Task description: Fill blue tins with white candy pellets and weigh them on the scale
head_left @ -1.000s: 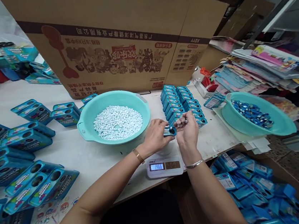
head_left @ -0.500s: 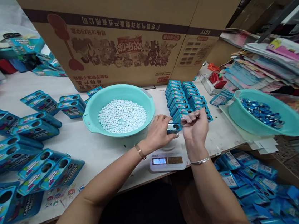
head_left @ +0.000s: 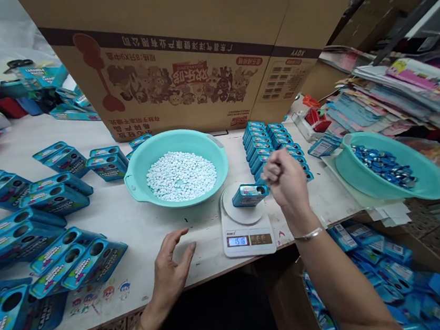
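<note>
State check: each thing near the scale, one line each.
small blue tin: on its side on the scale pan, unheld
scale: on, display lit
left hand: open, fingers spread, above the table
right hand: closed fist beside the tin
left basin: holds white tablets
right basin: holds blue pieces

The small tin (head_left: 249, 194) looks glossy printed metal, the basin (head_left: 136, 166) smooth matt plastic. The worktop (head_left: 131, 223) is scuffed white, the carton (head_left: 190, 46) plain matt cardboard
</note>
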`<state>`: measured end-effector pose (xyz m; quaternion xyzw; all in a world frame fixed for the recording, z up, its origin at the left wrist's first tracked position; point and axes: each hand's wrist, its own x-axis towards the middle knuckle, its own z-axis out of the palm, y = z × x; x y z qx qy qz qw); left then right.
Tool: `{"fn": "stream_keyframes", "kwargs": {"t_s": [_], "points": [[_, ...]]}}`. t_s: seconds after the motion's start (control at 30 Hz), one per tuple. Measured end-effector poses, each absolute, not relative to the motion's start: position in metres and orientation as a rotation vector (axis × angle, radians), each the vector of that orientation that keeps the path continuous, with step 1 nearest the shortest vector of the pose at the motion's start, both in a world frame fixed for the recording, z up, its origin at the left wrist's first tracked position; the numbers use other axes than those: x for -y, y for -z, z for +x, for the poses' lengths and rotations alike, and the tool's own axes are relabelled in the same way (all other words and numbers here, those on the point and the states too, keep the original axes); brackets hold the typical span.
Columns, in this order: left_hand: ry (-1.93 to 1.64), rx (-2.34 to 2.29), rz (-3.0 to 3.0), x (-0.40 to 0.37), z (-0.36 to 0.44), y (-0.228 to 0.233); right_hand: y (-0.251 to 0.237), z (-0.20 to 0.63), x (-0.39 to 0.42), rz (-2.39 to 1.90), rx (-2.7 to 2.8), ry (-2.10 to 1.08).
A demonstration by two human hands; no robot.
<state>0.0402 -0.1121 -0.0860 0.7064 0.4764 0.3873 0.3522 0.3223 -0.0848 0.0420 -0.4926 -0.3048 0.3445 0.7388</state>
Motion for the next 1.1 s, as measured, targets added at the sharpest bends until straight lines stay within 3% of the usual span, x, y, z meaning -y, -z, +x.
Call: {"fn": "stream_keyframes", "kwargs": {"t_s": [0.27, 0.37, 0.53, 0.73, 0.93, 1.1], "points": [[-1.060, -1.215, 1.732, 0.124, 0.031, 0.102, -0.023, 0.234, -0.034, -1.779, 2.285, -0.701], [-1.090, -1.178, 1.747, 0.126, 0.030, 0.103, 0.004, 0.206, -0.059, -1.947, 2.474, -0.859], [-1.064, -1.186, 1.718, 0.130, 0.019, 0.106, 0.031, 0.183, -0.064, -1.940, 2.336, -1.165], [-1.056, -1.188, 1.674, 0.131, 0.011, 0.107, 0.012, 0.191, -0.061, -1.719, 1.746, -1.496], [-1.072, -1.165, 1.687, 0.131, 0.014, 0.102, -0.010, 0.194, -0.049, -1.195, 1.133, -1.508], [-1.057, -1.151, 1.684, 0.132, 0.012, 0.100, -0.023, 0.226, -0.020, -1.019, 0.863, -1.449]]}}
